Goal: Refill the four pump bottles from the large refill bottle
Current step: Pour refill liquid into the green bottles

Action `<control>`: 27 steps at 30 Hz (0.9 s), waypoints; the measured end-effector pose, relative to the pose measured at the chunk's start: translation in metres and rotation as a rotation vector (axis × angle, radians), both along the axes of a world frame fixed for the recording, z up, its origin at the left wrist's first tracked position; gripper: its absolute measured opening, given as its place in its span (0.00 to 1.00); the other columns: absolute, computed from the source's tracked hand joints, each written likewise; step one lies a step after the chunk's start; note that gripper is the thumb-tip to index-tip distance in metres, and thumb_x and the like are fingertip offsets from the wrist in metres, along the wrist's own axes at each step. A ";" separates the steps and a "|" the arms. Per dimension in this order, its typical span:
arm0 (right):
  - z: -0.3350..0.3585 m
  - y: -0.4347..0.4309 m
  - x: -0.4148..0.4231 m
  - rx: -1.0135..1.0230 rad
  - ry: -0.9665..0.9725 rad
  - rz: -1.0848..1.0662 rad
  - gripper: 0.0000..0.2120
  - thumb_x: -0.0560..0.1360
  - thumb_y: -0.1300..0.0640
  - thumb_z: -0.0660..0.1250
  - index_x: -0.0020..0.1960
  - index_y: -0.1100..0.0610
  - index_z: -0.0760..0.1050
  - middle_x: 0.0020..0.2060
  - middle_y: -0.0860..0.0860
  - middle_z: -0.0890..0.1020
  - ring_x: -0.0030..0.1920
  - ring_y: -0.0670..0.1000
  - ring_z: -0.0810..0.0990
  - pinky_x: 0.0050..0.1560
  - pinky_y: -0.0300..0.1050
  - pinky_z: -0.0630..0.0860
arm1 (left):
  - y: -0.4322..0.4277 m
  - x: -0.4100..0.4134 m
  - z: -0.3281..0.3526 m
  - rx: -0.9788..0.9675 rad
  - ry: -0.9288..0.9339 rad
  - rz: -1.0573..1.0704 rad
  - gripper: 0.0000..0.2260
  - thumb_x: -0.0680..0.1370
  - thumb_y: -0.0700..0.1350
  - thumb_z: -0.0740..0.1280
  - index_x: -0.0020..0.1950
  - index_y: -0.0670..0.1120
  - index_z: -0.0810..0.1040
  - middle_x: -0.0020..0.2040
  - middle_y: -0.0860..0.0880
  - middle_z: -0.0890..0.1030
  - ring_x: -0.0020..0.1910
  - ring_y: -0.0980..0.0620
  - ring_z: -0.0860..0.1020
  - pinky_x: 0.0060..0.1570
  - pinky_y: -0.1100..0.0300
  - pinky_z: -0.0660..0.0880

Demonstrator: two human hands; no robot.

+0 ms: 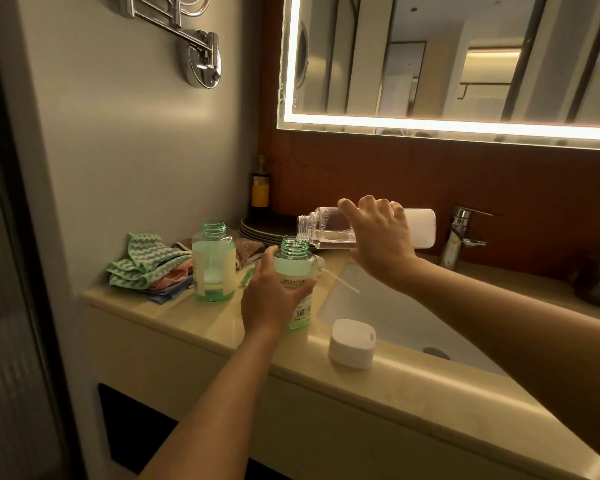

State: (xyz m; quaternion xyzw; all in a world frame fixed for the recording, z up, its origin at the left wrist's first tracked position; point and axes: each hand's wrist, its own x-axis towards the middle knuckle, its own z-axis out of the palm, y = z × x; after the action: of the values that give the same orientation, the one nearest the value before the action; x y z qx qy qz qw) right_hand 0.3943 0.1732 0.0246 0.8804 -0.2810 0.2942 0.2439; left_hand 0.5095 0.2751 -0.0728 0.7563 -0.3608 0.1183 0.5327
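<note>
Over the counter's front edge, refill bottle tipped into pump bottle.
Right hand grips the refill; left hand wraps the green one (uncapped).

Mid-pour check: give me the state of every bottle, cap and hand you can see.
refill bottle: uncapped, tipped nearly level, gripped by right hand
held pump bottle: open, upright, partly filled, gripped by left hand
second pump bottle: open, upright on counter, partly filled
loose pump: lying behind held bottle
white cap: off, on counter beside sink
tap: no water running
</note>
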 end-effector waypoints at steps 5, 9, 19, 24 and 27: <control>0.001 0.000 0.000 -0.008 0.003 -0.008 0.29 0.73 0.60 0.66 0.70 0.51 0.58 0.62 0.57 0.70 0.62 0.59 0.68 0.66 0.55 0.61 | 0.000 0.000 0.001 -0.001 -0.007 0.002 0.38 0.67 0.57 0.73 0.71 0.47 0.62 0.66 0.47 0.72 0.62 0.48 0.73 0.54 0.52 0.74; 0.000 0.000 0.001 -0.009 0.000 -0.005 0.29 0.73 0.60 0.66 0.70 0.51 0.59 0.62 0.57 0.70 0.62 0.59 0.69 0.66 0.56 0.62 | 0.000 0.000 0.000 -0.003 -0.011 0.005 0.38 0.67 0.58 0.73 0.71 0.47 0.62 0.66 0.47 0.72 0.62 0.48 0.73 0.54 0.52 0.74; 0.000 -0.001 0.001 -0.006 0.000 -0.003 0.29 0.73 0.60 0.66 0.70 0.51 0.59 0.63 0.57 0.70 0.63 0.59 0.68 0.67 0.55 0.61 | 0.000 0.000 0.000 0.001 -0.016 0.010 0.38 0.67 0.58 0.73 0.71 0.47 0.62 0.66 0.47 0.72 0.62 0.47 0.73 0.53 0.52 0.75; 0.001 -0.001 0.001 -0.005 0.000 0.002 0.29 0.73 0.60 0.67 0.70 0.51 0.59 0.63 0.57 0.70 0.63 0.59 0.68 0.67 0.55 0.61 | 0.000 0.000 0.000 -0.002 -0.016 0.010 0.38 0.67 0.58 0.73 0.71 0.47 0.62 0.66 0.47 0.72 0.62 0.47 0.73 0.54 0.52 0.75; 0.001 0.000 0.001 -0.003 -0.002 0.003 0.29 0.73 0.59 0.67 0.70 0.51 0.59 0.63 0.57 0.70 0.63 0.59 0.68 0.67 0.56 0.61 | 0.000 0.000 -0.001 -0.010 -0.018 0.010 0.38 0.67 0.58 0.73 0.71 0.47 0.62 0.66 0.47 0.73 0.62 0.47 0.73 0.53 0.51 0.76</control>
State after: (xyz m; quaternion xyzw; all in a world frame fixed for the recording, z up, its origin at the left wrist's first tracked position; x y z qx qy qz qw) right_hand 0.3953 0.1731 0.0252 0.8802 -0.2793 0.2960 0.2442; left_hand 0.5092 0.2755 -0.0734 0.7542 -0.3611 0.1296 0.5328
